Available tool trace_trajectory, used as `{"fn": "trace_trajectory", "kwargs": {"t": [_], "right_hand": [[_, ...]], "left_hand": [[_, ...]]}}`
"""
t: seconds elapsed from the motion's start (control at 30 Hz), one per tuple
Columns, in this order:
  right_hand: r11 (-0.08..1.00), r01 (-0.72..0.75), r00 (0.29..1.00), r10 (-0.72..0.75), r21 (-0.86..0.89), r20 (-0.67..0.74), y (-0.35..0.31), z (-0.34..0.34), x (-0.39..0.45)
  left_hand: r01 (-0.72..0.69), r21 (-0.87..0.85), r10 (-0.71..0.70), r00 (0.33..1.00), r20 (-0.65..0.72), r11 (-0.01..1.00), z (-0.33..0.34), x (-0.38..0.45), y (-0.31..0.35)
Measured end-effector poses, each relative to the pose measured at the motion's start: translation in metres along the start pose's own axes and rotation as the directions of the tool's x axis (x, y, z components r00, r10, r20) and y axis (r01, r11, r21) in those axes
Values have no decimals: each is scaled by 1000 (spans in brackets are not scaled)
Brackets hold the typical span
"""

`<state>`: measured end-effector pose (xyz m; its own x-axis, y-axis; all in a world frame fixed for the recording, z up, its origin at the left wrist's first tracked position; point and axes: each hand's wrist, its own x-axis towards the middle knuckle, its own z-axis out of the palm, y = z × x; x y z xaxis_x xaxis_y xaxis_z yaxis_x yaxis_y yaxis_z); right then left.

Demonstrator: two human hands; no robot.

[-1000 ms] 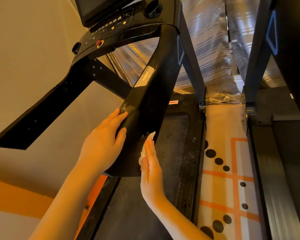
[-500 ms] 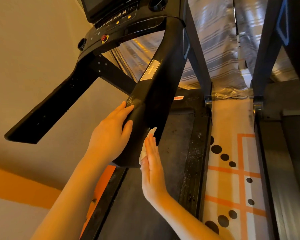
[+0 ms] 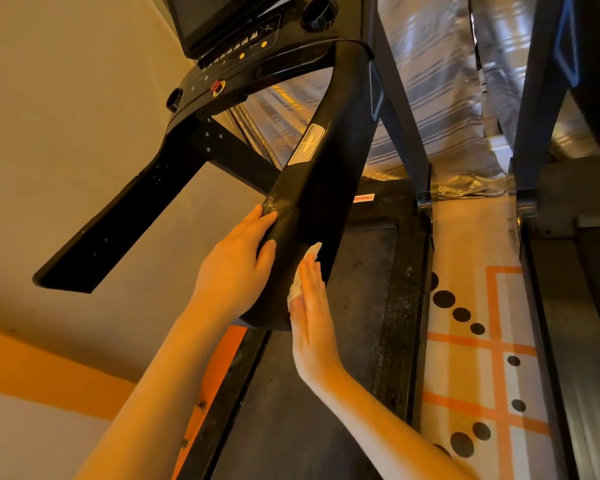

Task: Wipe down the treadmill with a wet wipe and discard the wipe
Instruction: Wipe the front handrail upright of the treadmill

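Looked down from head height onto a black treadmill (image 3: 326, 188), console with dark screen (image 3: 222, 19) at 12 o'clock. Right handrail (image 3: 312, 216) ran from the console down toward centre frame, broad, glossy and black, with a pale rectangular plate (image 3: 306, 144) partway along its top. Left handrail (image 3: 118, 223) stretched away toward 9 o'clock against a beige wall.

Left hand (image 3: 234, 268) lay on the left flank of the right handrail near its lower end, fingers straight and together, thumb spread across the rail's top, resting rather than clenched. Right hand (image 3: 312, 320) stood edge-on against the rail's right flank, at about 3 o'clock from the left hand, fingers flat and extended, pointing toward 12 o'clock. White wet wipe (image 3: 300, 278) sat pressed between that flat palm and the rail, a crumpled edge showing beyond the fingertips and along the thumb side.

Dusty running belt (image 3: 354, 271) lay beneath the hands. At 3 o'clock, pale floor mat (image 3: 471, 341) with orange lines and black dots, then a second machine's frame (image 3: 568, 306) at the right edge. Striped shiny sheeting (image 3: 430, 81) hung at about 1 o'clock. Red round button (image 3: 217, 86) showed on the console.
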<state>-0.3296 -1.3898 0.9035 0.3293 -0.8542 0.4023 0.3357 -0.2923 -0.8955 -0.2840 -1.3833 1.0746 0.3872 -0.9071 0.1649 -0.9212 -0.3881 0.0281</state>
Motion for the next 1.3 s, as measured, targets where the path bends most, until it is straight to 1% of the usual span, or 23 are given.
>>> {"fn": "trace_trajectory", "kwargs": {"t": [0.1,0.17,0.37,0.47,0.6,0.67,0.73,0.83,0.87,0.93,1.07,1.13,1.2,1.23,1.3], "right_hand": [[998,-25,1000,25,-56,-1,-2,-6,28],[997,-23,1000,22,-69,-10,-4,-7,33],[999,-30,1000,30,-19,-4,-15,13,-32],[998,-36,999,35,-46,-17,-8,9,-16],[979,-179,981,169,-98,-98,13,-8,28],[974,-201,976,189,-107,-110,16,-10,27],[980,-171,983,164,-97,-76,9,-6,8],[995,-76,997,75,-69,-22,2,6,-38],[995,-76,997,75,-66,-18,2,9,-46],[993,-99,995,97,-66,-26,8,8,-42],[983,-164,986,159,-86,-54,5,-4,4],[984,-152,988,147,-97,-52,-3,-5,12],[991,-95,996,94,-96,-14,-12,2,-1],[993,-64,998,65,-96,2,-16,6,-13],[995,-60,998,62,-78,26,-21,14,-35]], "left_hand": [[1,-1,-1,1000,-4,1000,0,0,0],[1,-3,-1,1000,-2,1000,0,1,1],[-8,-20,8,1000,0,1000,0,-1,-1],[-8,-22,9,1000,9,1000,-1,-2,-1],[-1,-30,1,1000,12,1000,-2,-2,0],[1,-33,0,1000,12,999,-2,-1,1],[0,-34,0,1000,9,999,-1,-1,0],[0,-36,1,1000,8,999,-1,-1,0],[1,-38,0,1000,9,999,-1,-1,0],[4,-43,-4,1000,12,999,-1,-1,0],[-7,-51,7,1000,10,999,-2,-1,-1],[-20,-64,22,999,40,998,-4,-2,-5],[-38,-78,44,996,84,996,-5,-4,-10],[-43,-102,53,994,98,994,-6,-5,-13],[-37,-178,56,993,102,983,-6,-8,-18]]}}
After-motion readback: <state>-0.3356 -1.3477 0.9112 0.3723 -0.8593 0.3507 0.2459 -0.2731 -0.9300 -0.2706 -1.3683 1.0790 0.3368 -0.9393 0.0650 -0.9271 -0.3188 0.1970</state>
